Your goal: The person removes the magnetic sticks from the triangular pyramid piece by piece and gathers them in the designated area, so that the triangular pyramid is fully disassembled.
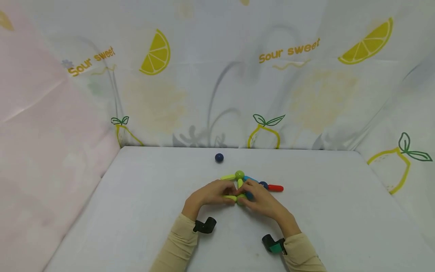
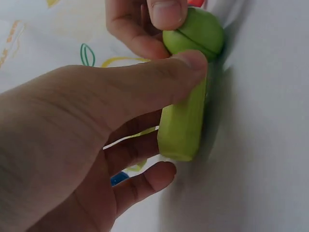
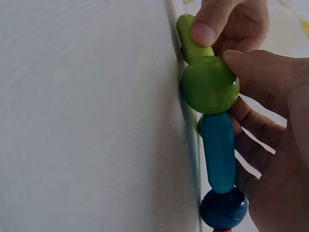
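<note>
My left hand pinches a yellow-green stick between thumb and fingers, low over the table. One end of that stick meets a green ball, which my right hand grips with thumb and fingers. From the same ball a blue stick runs to a dark blue ball. Farther back, a second green ball joins a yellow-green stick and another blue stick. A red stick extends right from the dark blue ball. Fingers partly hide the middle pieces.
A loose dark blue ball lies near the back edge of the white table. Behind the table hangs a pale cloth with lemon prints. Each wrist carries a small black camera.
</note>
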Action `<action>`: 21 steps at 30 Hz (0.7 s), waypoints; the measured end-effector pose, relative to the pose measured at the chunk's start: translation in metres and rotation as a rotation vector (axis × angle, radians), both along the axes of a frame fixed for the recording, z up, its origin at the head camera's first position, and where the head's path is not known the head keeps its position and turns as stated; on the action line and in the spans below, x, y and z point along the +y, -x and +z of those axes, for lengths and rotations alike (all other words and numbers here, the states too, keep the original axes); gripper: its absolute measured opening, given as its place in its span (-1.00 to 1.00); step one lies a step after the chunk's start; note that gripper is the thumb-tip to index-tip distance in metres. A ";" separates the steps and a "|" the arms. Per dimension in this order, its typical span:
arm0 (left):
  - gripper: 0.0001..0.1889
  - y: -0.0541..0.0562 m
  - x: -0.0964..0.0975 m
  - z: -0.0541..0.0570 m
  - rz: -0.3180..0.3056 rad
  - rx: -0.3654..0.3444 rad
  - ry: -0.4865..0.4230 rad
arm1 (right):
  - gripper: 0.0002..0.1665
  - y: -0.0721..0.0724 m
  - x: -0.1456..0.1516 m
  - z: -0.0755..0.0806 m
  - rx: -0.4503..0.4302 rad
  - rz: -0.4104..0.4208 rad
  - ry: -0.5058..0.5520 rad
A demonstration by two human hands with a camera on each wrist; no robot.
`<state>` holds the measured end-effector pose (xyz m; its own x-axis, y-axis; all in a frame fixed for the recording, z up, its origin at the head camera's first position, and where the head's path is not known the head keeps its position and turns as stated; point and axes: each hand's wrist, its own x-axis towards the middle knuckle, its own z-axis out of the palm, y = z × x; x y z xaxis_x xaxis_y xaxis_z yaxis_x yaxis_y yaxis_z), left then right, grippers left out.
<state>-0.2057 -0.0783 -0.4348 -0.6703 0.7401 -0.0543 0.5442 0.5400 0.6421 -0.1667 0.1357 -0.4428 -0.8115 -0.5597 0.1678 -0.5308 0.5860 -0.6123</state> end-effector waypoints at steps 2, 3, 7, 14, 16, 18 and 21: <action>-0.86 0.001 -0.002 -0.001 -0.003 -0.018 -0.006 | -0.84 0.000 0.000 -0.001 0.003 -0.008 0.001; -0.87 0.001 -0.003 0.000 -0.008 -0.025 -0.009 | -0.84 0.000 0.000 -0.001 0.003 -0.011 0.004; -0.84 0.002 -0.006 0.003 -0.038 -0.030 -0.008 | -0.84 0.001 -0.001 -0.002 -0.001 -0.011 0.011; -0.80 0.003 -0.013 0.007 -0.094 -0.015 0.031 | -0.84 0.002 0.000 -0.001 0.019 0.005 0.011; -0.80 0.005 -0.019 0.006 -0.065 -0.003 0.017 | -0.85 0.002 0.001 0.000 0.025 -0.008 0.008; -0.81 0.007 -0.026 0.005 -0.004 0.006 -0.018 | -0.86 0.002 0.002 0.000 0.022 -0.021 0.002; -0.79 0.010 -0.039 0.002 0.105 0.022 -0.072 | -0.86 0.002 0.003 -0.001 0.009 -0.027 -0.010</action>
<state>-0.2160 -0.1177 -0.4333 -0.7451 0.6668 0.0124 0.5013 0.5478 0.6698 -0.1689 0.1387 -0.4440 -0.8249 -0.5390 0.1703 -0.5202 0.6061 -0.6017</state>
